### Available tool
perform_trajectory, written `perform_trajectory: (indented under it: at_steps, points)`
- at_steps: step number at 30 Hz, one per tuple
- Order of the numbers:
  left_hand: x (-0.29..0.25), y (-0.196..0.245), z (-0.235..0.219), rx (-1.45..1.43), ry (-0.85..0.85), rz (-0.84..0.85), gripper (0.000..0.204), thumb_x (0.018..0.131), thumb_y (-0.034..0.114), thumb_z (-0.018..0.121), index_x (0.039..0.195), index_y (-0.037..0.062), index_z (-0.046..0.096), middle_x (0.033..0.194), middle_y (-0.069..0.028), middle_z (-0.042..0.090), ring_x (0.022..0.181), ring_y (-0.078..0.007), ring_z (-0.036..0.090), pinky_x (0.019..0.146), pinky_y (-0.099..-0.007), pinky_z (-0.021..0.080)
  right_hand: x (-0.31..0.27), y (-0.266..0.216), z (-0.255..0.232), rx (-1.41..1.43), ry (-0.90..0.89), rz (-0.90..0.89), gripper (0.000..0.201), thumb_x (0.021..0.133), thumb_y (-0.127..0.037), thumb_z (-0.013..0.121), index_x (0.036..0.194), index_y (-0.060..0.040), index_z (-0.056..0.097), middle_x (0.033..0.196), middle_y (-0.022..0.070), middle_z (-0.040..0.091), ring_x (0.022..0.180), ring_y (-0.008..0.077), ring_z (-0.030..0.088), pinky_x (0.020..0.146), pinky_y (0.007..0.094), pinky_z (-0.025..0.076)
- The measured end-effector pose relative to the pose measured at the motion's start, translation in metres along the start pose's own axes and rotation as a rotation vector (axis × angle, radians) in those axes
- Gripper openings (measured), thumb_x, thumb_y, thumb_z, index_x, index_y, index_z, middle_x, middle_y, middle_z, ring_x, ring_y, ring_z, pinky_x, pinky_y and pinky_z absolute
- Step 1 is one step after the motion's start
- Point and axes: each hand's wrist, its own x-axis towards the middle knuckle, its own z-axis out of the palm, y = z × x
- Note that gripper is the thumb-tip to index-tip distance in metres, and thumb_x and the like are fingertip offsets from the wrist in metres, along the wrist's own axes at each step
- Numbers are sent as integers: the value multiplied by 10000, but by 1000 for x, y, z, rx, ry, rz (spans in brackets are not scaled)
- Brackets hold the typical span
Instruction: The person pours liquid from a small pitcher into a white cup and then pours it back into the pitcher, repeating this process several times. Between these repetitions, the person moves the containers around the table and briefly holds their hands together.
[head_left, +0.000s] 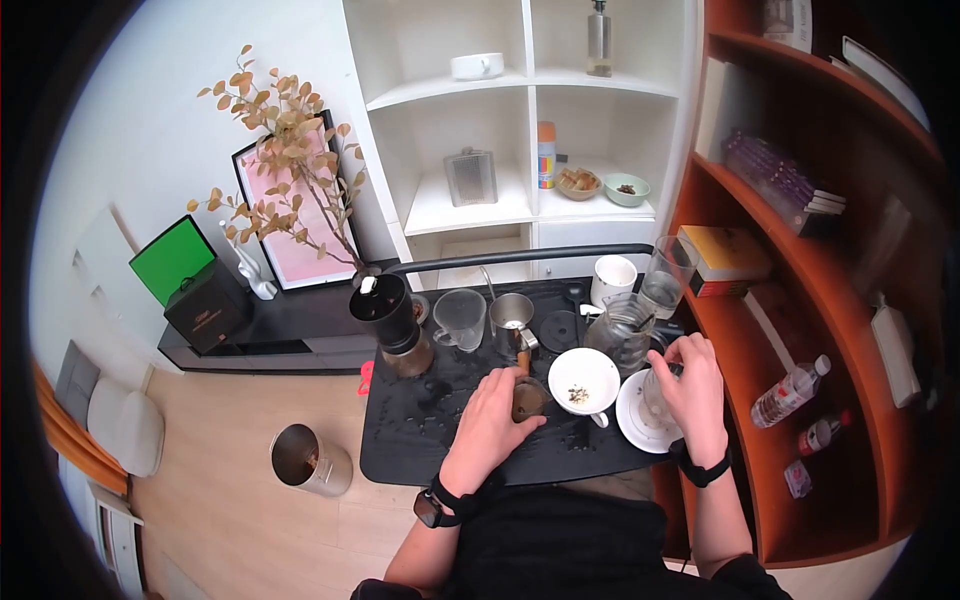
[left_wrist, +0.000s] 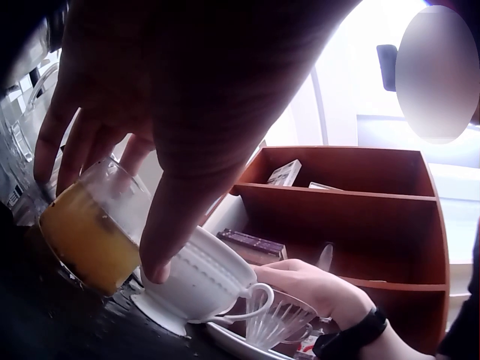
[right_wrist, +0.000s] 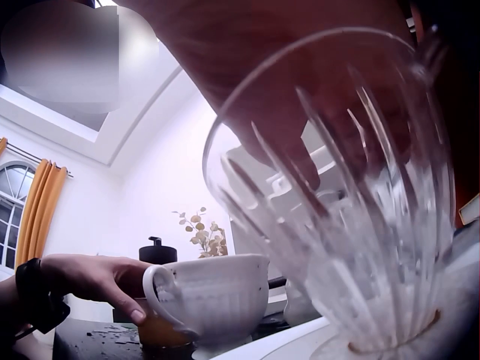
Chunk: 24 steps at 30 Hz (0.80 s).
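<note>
My left hand (head_left: 488, 425) grips a small glass (left_wrist: 90, 229) of cloudy amber liquid on the wet black table; its thumb is on the near side, its fingers behind. Just right of it stands a white teacup (head_left: 584, 378) with dark and pale bits on its inside bottom. My right hand (head_left: 692, 385) holds a clear ribbed coffee dripper (right_wrist: 352, 217) by its upper part. The dripper's base is over a white saucer (head_left: 635, 432). A brownish ring shows low in the dripper in the right wrist view.
Behind my hands on the black table (head_left: 400, 450) stand a coffee grinder (head_left: 400, 335), a glass mug (head_left: 460, 320), a metal gooseneck kettle (head_left: 512, 322), a glass pitcher (head_left: 620, 335) and a white mug (head_left: 612, 280). A brown bookshelf borders the right side; a metal bin (head_left: 325, 465) stands on the floor at left.
</note>
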Motion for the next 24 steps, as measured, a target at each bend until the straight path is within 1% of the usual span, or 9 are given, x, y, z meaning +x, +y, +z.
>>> perform_trajectory:
  at_steps: [2, 5, 6, 9, 12, 16, 18, 22, 24]
  points:
    - [1, -2, -1, 14, -17, -22, 682, 853, 167, 1010, 1414, 42, 643, 1316, -178, 733, 1289, -413, 722, 1108, -482, 588, 0, -3, 6, 12, 59, -41, 318, 982, -223, 899, 884, 13, 709, 927, 144, 667, 948, 372, 660, 868, 489, 532]
    - [2, -1, -2, 22, -26, -30, 678, 853, 160, 1008, 1413, 45, 644, 1313, -178, 732, 1284, -411, 723, 1099, -485, 591, 1, -7, 4, 3, 8, -123, 303, 974, -235, 905, 889, 2, 735, 936, 134, 695, 955, 355, 666, 891, 467, 519]
    - [1, 0, -2, 22, -34, -34, 678, 853, 160, 1008, 1413, 45, 644, 1313, -178, 732, 1284, -411, 723, 1099, -485, 591, 0, -9, 3, 3, 2, -116, 303, 974, -235, 905, 889, 2, 735, 936, 134, 695, 955, 355, 666, 891, 467, 519]
    - [4, 0, -1, 16, -27, -40, 674, 852, 162, 1009, 1407, 44, 647, 1314, -176, 729, 1279, -412, 722, 1093, -488, 594, 3, -11, -3, 57, -154, -252, 285, 970, -246, 906, 886, -10, 769, 937, 122, 755, 956, 333, 687, 910, 448, 511]
    - [3, 0, 0, 24, -20, -33, 672, 851, 161, 1010, 1405, 41, 648, 1316, -174, 726, 1279, -412, 721, 1087, -490, 597, 6, -9, -4, 136, -226, -310, 277, 974, -233, 898, 881, -7, 768, 921, 124, 760, 942, 335, 697, 912, 441, 512]
    - [2, 0, 2, 22, -5, -23, 670, 851, 157, 1009, 1404, 40, 649, 1323, -170, 705, 1283, -413, 717, 1080, -489, 602, 10, -15, -8, 188, -317, -320, 288, 975, -235, 893, 862, -5, 762, 879, 118, 761, 910, 328, 704, 909, 430, 513]
    - [4, 0, 1, 19, 3, -15, 670, 850, 154, 1008, 1405, 40, 650, 1324, -170, 698, 1286, -414, 714, 1077, -490, 604, 10, -16, -7, 180, -478, -245, 292, 980, -238, 872, 832, -10, 766, 837, 107, 744, 864, 323, 678, 931, 443, 502]
    - [4, 4, -3, 3, -19, -31, 672, 845, 131, 1007, 1406, 35, 652, 1322, -178, 690, 1276, -430, 725, 1066, -496, 615, 8, -7, 4, 168, -491, -290, 341, 980, -256, 874, 772, -14, 753, 787, 99, 728, 848, 302, 675, 924, 429, 494]
    - [6, 3, -5, -10, -34, -43, 669, 843, 121, 1007, 1405, 31, 655, 1312, -181, 696, 1268, -436, 732, 1063, -497, 617, 8, -6, 6, 176, -447, -326, 423, 977, -296, 900, 708, -20, 724, 738, 101, 714, 826, 298, 671, 890, 435, 489]
